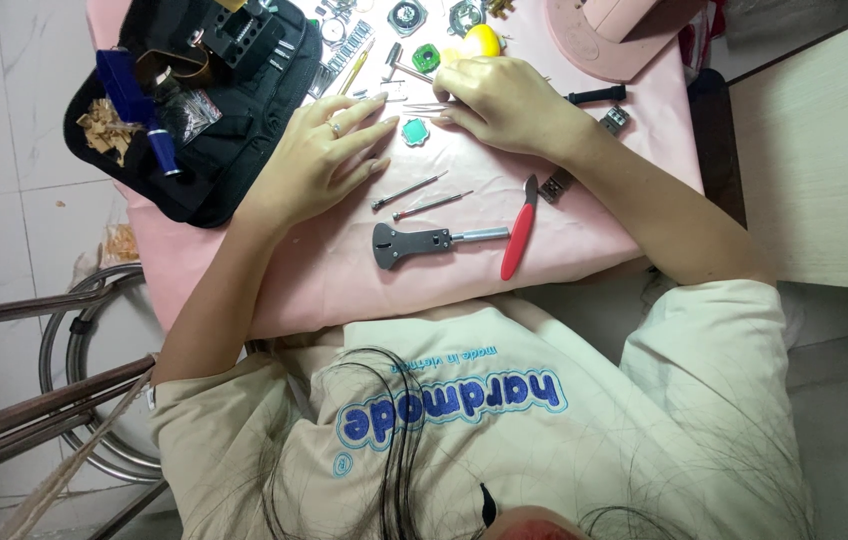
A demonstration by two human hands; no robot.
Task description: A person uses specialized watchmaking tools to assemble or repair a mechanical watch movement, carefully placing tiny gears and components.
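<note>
Our left hand [329,150] lies flat and open on the pink bench [594,215]. Our right hand [504,100] curls around thin tweezers [424,107], just beside a small green watch case [415,131].

Left hand [329,150] flat, right hand [504,100] seemingly curled.

Small clear plastic packet [196,110] lies in black tool case [244,130].

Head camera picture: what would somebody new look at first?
Probably the two hands on the pink cloth-covered table: the left hand lies flat with a ring on one finger, and the right hand pinches thin metal tweezers just above a small green square watch part. Nearer the person lie a red-handled knife and a grey metal case-opener wrench, while a black tool pouch sits at the table's left end.
</note>
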